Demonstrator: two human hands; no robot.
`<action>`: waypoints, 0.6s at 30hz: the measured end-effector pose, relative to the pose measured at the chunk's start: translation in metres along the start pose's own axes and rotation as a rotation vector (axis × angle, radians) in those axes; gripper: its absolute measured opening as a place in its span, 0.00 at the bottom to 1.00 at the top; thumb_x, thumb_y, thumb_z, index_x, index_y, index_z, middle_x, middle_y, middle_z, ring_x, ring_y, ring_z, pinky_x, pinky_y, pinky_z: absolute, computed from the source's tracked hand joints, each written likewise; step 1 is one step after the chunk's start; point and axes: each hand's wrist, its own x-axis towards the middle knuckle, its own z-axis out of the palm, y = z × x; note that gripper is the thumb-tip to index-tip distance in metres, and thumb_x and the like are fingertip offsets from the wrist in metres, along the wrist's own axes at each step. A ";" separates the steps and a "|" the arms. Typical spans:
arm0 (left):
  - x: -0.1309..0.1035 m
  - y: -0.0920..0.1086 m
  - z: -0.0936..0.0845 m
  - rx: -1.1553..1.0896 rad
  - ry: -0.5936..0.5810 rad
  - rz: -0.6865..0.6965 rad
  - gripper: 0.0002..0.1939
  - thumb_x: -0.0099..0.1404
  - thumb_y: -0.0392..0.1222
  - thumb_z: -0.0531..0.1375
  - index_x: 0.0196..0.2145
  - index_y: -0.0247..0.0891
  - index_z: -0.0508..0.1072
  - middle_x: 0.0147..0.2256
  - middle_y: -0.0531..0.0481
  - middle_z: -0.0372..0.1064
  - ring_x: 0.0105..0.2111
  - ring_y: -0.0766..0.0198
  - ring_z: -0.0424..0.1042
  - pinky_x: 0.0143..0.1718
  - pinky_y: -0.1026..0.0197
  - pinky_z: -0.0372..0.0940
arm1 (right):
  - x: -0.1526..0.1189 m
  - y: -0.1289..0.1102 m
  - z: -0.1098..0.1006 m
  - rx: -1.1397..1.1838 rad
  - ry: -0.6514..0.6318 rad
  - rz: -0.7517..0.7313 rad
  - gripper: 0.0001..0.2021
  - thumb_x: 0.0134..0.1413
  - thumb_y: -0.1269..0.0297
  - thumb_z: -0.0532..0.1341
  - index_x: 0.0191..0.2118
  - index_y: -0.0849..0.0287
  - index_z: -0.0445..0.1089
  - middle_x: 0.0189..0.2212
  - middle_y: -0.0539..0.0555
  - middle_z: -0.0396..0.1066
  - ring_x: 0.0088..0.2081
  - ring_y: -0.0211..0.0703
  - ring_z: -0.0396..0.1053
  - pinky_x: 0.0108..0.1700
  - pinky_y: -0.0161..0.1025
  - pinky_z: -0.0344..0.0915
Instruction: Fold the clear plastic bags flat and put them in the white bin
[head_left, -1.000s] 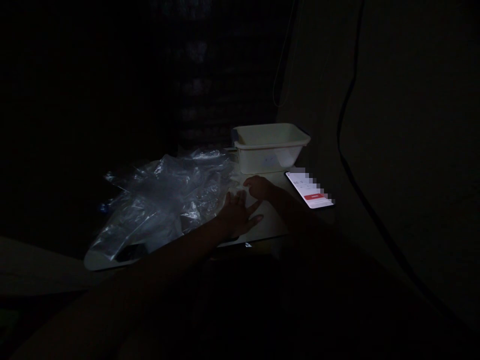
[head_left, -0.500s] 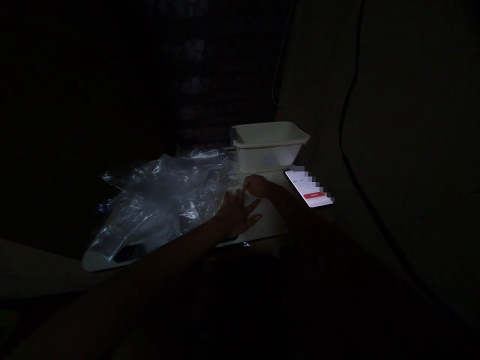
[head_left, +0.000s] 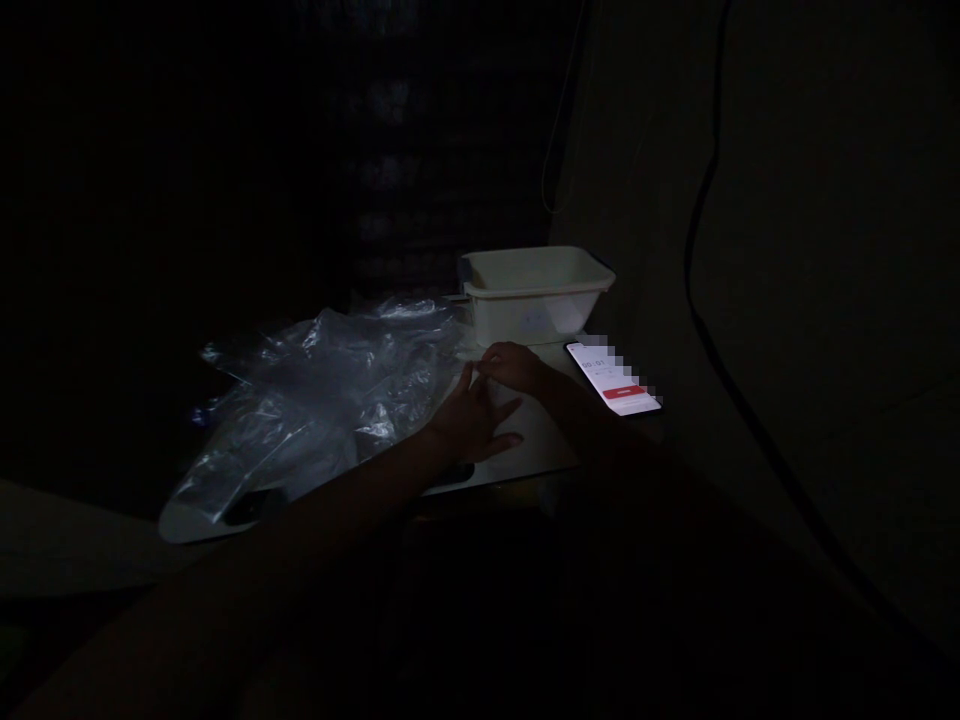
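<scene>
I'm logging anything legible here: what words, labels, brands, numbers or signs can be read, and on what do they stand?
"00": first digits on the lit phone; the digits after them are too blurred to settle.
Red button and other small screen text: too small to read.
White basin: faint mark on its side, too blurred to read.

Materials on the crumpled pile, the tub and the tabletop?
Crumpled pile: thin clear plastic film, glossy; see-through, with sharp creases and bright glints.
Tub: probably rigid moulded plastic, pale, smooth; rolled rim, rounded corners, soft sheen.
Tabletop: pale, smooth, faint sheen; laminate or painted board possible, too dark to tell.
</scene>
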 end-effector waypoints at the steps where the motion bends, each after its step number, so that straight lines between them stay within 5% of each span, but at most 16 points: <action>1: 0.000 0.000 0.000 0.004 0.000 0.003 0.31 0.58 0.60 0.40 0.55 0.42 0.53 0.45 0.40 0.64 0.54 0.46 0.47 0.50 0.40 0.33 | -0.001 0.001 -0.001 -0.010 0.003 0.009 0.13 0.45 0.57 0.53 0.34 0.58 0.69 0.36 0.52 0.70 0.39 0.38 0.65 0.40 0.34 0.59; 9: -0.007 -0.001 0.003 0.008 0.007 -0.010 0.29 0.61 0.56 0.38 0.57 0.44 0.42 0.50 0.37 0.56 0.50 0.46 0.54 0.47 0.43 0.42 | -0.009 0.022 -0.002 -0.059 0.122 0.010 0.12 0.38 0.72 0.56 0.33 0.58 0.69 0.38 0.50 0.68 0.38 0.39 0.65 0.40 0.34 0.60; 18: -0.006 -0.004 0.008 -0.269 0.019 -0.173 0.30 0.63 0.52 0.33 0.57 0.30 0.41 0.54 0.36 0.50 0.54 0.55 0.50 0.50 0.51 0.44 | -0.019 0.044 -0.014 -0.146 0.094 0.031 0.12 0.41 0.73 0.54 0.35 0.63 0.69 0.36 0.56 0.70 0.37 0.41 0.66 0.38 0.35 0.62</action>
